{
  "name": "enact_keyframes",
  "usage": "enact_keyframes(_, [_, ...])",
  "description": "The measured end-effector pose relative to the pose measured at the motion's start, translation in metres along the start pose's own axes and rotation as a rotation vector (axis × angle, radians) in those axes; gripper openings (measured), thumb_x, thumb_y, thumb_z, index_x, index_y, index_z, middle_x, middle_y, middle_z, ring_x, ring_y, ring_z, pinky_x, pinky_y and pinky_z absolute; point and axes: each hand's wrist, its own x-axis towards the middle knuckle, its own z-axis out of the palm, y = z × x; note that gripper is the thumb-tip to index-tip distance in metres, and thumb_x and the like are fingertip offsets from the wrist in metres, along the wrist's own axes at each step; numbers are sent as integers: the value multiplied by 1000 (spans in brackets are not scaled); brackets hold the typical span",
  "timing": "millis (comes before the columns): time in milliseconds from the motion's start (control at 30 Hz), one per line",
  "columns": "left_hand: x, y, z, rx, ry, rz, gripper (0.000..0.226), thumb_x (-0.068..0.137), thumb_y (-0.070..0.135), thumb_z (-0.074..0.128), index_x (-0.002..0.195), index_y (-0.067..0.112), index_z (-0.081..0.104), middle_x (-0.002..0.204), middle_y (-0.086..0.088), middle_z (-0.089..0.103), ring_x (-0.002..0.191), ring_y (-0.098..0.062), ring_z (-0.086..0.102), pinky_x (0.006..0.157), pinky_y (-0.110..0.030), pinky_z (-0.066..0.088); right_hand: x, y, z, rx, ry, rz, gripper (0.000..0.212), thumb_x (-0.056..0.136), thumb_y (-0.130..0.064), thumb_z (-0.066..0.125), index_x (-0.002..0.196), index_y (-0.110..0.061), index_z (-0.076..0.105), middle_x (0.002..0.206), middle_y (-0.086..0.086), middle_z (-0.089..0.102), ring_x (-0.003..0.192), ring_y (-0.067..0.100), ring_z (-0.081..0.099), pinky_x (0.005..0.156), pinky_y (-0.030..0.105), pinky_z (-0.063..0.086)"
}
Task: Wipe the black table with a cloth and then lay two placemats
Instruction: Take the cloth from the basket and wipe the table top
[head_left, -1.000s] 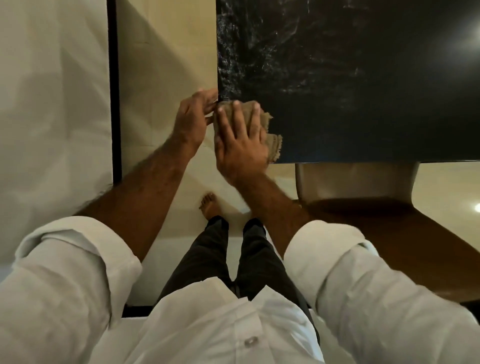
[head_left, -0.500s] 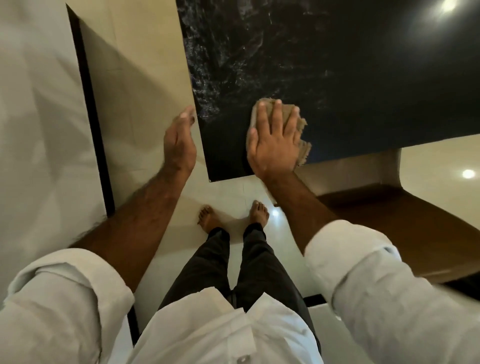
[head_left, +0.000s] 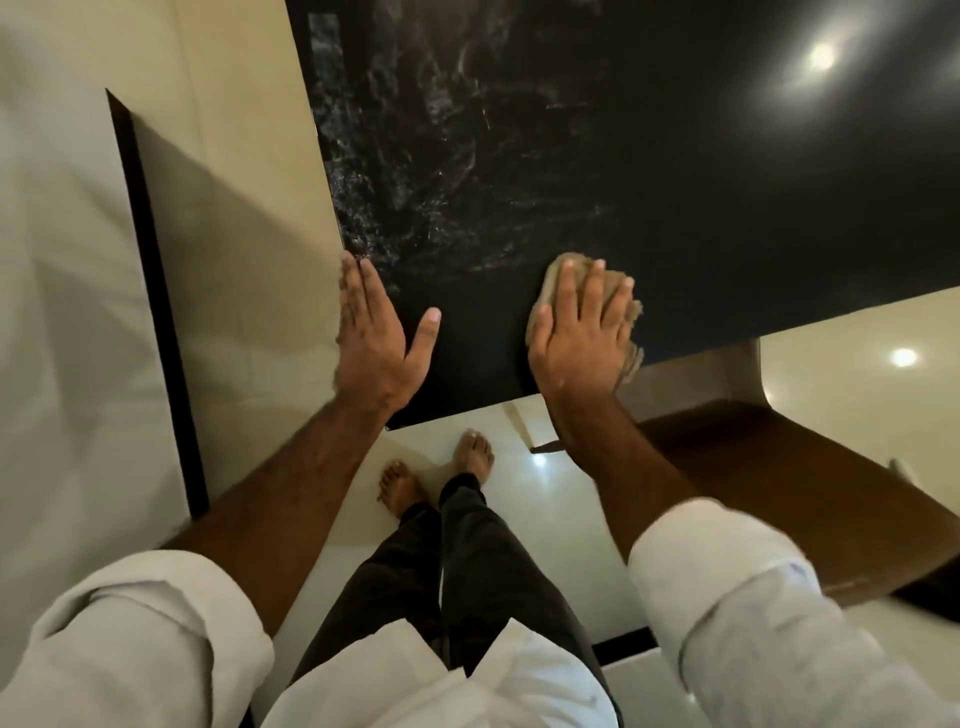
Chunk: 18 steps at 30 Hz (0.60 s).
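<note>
The black table (head_left: 675, 197) fills the upper right, with wet smears across its left part. My right hand (head_left: 582, 338) lies flat with straight fingers on a crumpled tan cloth (head_left: 631, 335), pressing it onto the tabletop near the front edge. My left hand (head_left: 371, 343) rests flat on the table's front left corner, fingers straight and thumb spread out over the black surface. No placemats are in view.
A brown chair (head_left: 779, 478) stands under the table's front edge at the right. A white wall (head_left: 62, 312) with a dark skirting strip (head_left: 156, 312) runs along the left. My bare feet (head_left: 436, 467) stand on the glossy pale floor just before the table corner.
My right hand has slid the cloth to the right along the front edge. My left hand let go of the cloth and came to rest flat on the table's corner.
</note>
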Motion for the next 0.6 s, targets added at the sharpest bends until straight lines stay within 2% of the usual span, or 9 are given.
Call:
enact_keyframes(67, [1, 3, 1, -2, -3, -32, 105, 109, 67, 47, 176, 8, -9, 185, -12, -14, 173, -29, -6, 137, -42, 1, 40, 0, -6, 4, 37, 3, 70, 113, -58, 22, 177, -30, 15, 185, 10, 8, 168, 50, 3, 132, 70, 18])
enact_keyframes(167, [1, 9, 1, -46, 1, -75, 102, 111, 67, 43, 176, 11, -10, 186, -10, -14, 173, -25, -8, 135, -40, -1, 65, -27, -5, -7, 40, -76, 71, 112, -58, 23, 177, -30, 16, 185, 10, 8, 168, 51, 2, 134, 69, 13])
enact_keyframes(333, [-1, 14, 4, -162, 78, -92, 92, 111, 67, 20, 177, 7, -1, 186, -12, -5, 173, -21, -4, 139, -37, -1, 22, -85, 13, -8, -7, -381, 68, 114, -57, 23, 177, -31, 16, 186, 7, 6, 169, 48, -2, 135, 64, 9])
enact_keyframes(467, [-3, 18, -1, -199, 154, -82, 83, 113, 63, 11, 178, 10, 6, 187, -9, 2, 173, -17, 1, 141, -43, 4, -8, -92, 14, 64, -77, -502, 65, 115, -55, 29, 176, -33, 20, 186, 2, 9, 170, 42, -2, 133, 63, 19])
enact_keyframes(533, [-4, 24, -1, -110, 181, -2, 78, 116, 57, 14, 177, 9, 11, 187, -10, 5, 173, -21, 3, 141, -49, 8, -3, -80, -4, 172, -97, -495, 64, 115, -47, 33, 176, -33, 22, 185, 1, 14, 171, 39, 1, 129, 64, 29])
enact_keyframes(600, [-2, 39, 4, 65, 165, 131, 73, 117, 47, 23, 177, 8, 13, 187, -12, 3, 174, -28, 1, 140, -53, 7, 9, -55, -20, 208, 6, -417, 63, 113, -39, 34, 175, -32, 28, 183, 0, 24, 170, 37, 10, 122, 61, 37])
